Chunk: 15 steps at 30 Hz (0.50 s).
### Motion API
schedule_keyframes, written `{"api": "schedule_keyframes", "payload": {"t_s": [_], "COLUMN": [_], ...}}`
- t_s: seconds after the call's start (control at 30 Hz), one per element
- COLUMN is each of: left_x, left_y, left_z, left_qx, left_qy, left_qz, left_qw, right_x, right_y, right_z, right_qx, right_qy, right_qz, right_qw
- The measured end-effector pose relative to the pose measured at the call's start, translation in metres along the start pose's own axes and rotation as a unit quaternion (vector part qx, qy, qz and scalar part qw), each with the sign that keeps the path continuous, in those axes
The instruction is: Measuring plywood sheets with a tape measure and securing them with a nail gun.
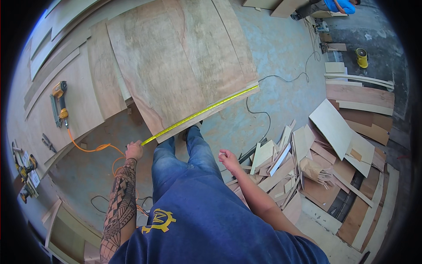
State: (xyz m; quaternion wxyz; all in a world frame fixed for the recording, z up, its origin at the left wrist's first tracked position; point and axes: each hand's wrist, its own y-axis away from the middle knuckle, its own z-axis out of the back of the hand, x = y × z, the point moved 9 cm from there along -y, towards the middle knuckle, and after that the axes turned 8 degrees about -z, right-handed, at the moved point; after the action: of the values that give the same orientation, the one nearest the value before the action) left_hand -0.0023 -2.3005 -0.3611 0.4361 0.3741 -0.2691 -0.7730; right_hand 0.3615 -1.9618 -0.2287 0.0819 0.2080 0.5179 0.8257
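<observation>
Bluish workshop floor (281,57), heaped wood offcuts (301,145), yellow tape (200,113) across plywood panel (176,61)

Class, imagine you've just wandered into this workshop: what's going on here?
A person standing at a large plywood panel has a yellow tape measure stretched along its near edge. The left hand holds the tape's left end; the right hand is away from the panel, fingers curled, its contents too small to make out. A nail gun lies to the left, and scrap wood is heaped to the right.
</observation>
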Motion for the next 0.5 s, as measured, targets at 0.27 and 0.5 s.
{"api": "schedule_keyframes", "payload": {"t_s": [0.27,0.5], "left_x": [0.010,-0.002], "left_y": [-0.016,-0.014], "left_z": [-0.007,0.000], "left_qx": [0.017,-0.017], "left_qy": [-0.047,-0.022], "left_qz": [-0.044,-0.003], "left_qw": [0.998,1.000], "right_x": [-0.008,0.007], "right_y": [-0.011,-0.009], "right_z": [0.012,0.017], "right_qx": [-0.018,-0.003], "right_qy": [0.050,0.025], "right_qz": [0.038,0.032], "right_qw": [0.998,0.999]}}
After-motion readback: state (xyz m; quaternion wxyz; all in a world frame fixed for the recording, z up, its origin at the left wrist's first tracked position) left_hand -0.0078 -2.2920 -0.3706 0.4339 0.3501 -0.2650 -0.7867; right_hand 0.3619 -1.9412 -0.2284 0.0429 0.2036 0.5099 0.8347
